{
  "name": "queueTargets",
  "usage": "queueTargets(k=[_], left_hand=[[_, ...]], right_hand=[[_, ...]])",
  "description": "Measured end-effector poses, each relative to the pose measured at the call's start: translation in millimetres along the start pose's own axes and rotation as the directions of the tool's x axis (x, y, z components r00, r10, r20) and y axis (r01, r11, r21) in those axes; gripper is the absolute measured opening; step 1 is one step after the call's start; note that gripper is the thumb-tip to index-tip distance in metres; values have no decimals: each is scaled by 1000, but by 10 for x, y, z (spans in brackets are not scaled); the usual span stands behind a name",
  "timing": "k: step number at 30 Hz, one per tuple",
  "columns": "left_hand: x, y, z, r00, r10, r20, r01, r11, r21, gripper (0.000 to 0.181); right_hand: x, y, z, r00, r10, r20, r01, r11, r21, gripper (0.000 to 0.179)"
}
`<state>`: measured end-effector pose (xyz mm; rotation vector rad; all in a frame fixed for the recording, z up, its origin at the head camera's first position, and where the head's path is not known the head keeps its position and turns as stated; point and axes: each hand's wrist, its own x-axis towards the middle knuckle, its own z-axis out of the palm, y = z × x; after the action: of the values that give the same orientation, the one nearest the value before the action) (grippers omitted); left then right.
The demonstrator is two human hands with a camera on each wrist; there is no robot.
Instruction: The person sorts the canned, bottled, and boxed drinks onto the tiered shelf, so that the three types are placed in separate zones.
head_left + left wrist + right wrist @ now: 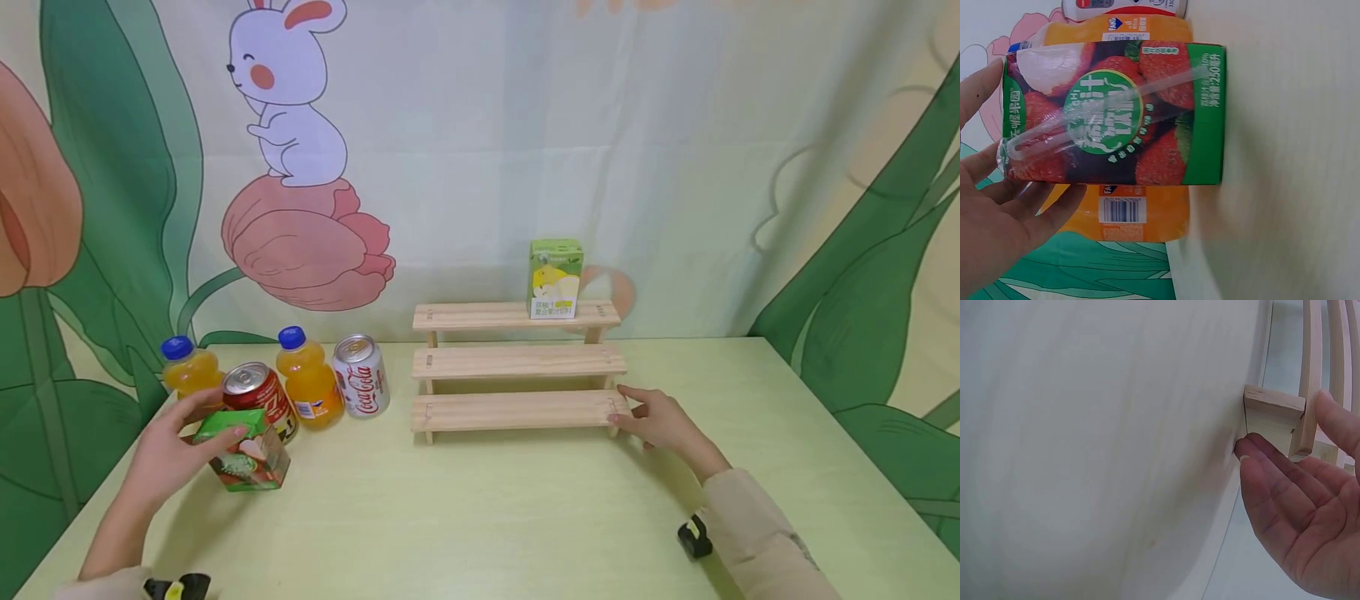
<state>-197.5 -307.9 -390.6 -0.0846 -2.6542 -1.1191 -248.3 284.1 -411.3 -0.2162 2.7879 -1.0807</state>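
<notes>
My left hand (167,450) holds a lychee juice carton (1110,119) near its top, thumb at one side and fingers round the other. The carton is green and red, with a wrapped straw slanting across its face. My right hand (660,421) grips the right end of the lowest plank of a three-step wooden rack (517,410). In the right wrist view the thumb is against that plank (1311,375), and the fingers curl near its end. A green juice carton (555,279) stands on the top step, right of its middle.
Behind the left hand stand a red can (258,392), an orange drink bottle (309,383), another such bottle (191,371) and a white Coca-Cola can (362,377). A printed curtain (465,167) hangs behind the table (465,517).
</notes>
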Motion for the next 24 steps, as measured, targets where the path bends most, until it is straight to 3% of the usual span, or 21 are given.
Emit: queueTargets(k=[3,5,11,24], left_hand=[[-73,164,-36,999,-1,33,0,1000,15,63],[-96,199,-46,999,-15,49,14,1000,25,63],[-97,158,-34,993,-51,106,47,998,38,66],[-109,127,-27,993,-27,116,23,999,34,58]], right_hand=[[1,-1,-8,1000,-4,0,4,1000,10,62],[3,1,-11,1000,-7,0,7,1000,17,63],[5,11,-13,1000,-18,0,18,1000,25,63],[0,7,-9,1000,-8,-3,8,1000,8,62]])
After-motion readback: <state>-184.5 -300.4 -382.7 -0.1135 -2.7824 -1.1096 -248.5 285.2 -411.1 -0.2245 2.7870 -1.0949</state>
